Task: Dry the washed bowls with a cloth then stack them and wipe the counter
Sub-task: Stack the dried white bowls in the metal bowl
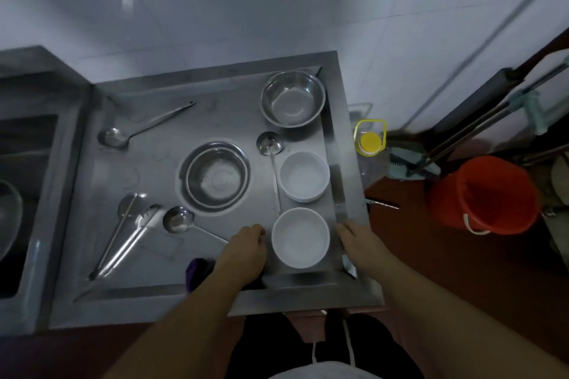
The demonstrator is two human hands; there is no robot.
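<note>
Two hands flank the near white bowl on the steel counter, likely to lift it for drying. Left hand is loosely curled, holding nothing; right hand lies relaxed. A purple cloth waits by the left wrist, a second white bowl just behind.

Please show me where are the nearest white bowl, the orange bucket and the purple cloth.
nearest white bowl [300, 238]: head view, inside bottom of the bowl.
orange bucket [483, 194]: head view, inner wall.
purple cloth [197, 271]: head view, visible fold beside the left wrist.
</note>
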